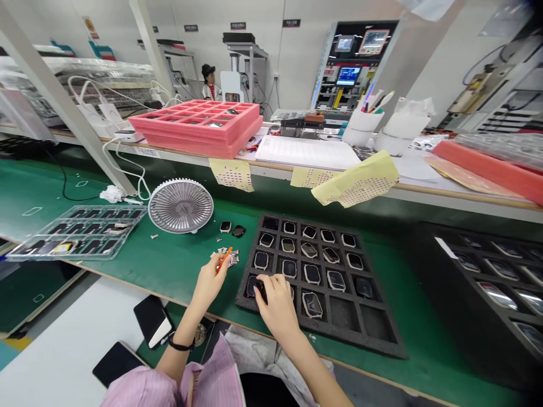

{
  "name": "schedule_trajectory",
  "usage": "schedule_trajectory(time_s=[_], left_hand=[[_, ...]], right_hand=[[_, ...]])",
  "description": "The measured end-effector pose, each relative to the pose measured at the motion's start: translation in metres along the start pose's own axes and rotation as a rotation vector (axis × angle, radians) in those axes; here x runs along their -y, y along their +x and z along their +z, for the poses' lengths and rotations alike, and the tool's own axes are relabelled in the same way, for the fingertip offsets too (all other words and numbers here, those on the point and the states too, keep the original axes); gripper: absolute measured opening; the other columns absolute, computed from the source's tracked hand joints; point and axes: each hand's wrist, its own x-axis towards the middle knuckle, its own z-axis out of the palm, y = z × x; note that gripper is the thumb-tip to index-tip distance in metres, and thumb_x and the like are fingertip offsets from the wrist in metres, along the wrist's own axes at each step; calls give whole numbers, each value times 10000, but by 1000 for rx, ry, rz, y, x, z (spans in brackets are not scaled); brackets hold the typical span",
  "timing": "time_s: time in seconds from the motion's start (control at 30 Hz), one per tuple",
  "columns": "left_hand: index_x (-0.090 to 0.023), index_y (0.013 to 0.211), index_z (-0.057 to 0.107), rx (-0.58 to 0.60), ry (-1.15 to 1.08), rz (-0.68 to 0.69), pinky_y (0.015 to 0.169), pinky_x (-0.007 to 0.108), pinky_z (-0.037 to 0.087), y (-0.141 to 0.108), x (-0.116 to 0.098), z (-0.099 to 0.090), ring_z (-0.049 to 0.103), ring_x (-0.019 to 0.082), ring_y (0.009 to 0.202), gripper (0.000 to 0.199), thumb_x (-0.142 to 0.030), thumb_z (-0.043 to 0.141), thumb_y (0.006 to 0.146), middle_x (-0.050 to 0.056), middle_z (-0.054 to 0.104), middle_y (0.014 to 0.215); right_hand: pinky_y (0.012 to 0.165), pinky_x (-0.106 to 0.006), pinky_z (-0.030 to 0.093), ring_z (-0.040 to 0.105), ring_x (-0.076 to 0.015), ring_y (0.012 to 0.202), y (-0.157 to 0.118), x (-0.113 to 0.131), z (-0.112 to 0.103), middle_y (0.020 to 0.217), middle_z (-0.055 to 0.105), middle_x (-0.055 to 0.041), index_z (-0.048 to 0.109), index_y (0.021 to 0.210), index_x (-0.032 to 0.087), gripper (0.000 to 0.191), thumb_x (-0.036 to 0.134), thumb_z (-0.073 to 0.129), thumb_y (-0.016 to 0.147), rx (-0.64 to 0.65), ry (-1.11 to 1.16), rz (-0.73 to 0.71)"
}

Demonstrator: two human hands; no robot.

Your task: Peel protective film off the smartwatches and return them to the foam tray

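My left hand (208,281) is closed around a slim orange tool (224,260), whose exact kind I cannot tell. Its tip is over a small pile of silvery-white pieces (235,260) on the green bench. My right hand (278,302) reaches over the near left corner of a black foam tray (339,327). Thumb and fingers pinch a small black object (259,289), partly hidden, beside a watch case (251,285) in the corner compartment. Several smartwatch cases (312,274) sit in the other compartments. Beyond the pile lie a watch case (225,226) and a dark round-cornered piece (238,230).
A grey fan (181,206) stands behind my left hand, beside a clear plastic tray (85,229) of dark parts. Another black tray (479,305) of watches is at right. The shelf bears pink foam trays (190,130) and papers (307,151). A person (210,85) is far back.
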Motion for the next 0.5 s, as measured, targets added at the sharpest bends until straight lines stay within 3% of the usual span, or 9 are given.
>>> schedule_trajectory(time_s=[0.17, 0.5], left_hand=[[-170, 862, 581, 38, -196, -10, 546, 227, 334, 0, -8, 7, 456, 123, 524, 345, -473, 417, 880, -44, 471, 562], [-160, 840, 569, 94, -431, 2, 513, 212, 326, 1, -30, 8, 394, 87, 489, 355, -451, 378, 907, -60, 440, 539]], right_hand=[[828, -415, 420, 504, -271, 933, 2, -5, 6, 937, 642, -94, 560, 1068, 205, 212, 222, 542, 858, -25, 131, 43], [769, -398, 370, 571, -264, 836, 3, -4, 14, 886, 684, -95, 620, 975, 204, 249, 358, 440, 899, 41, 115, 27]])
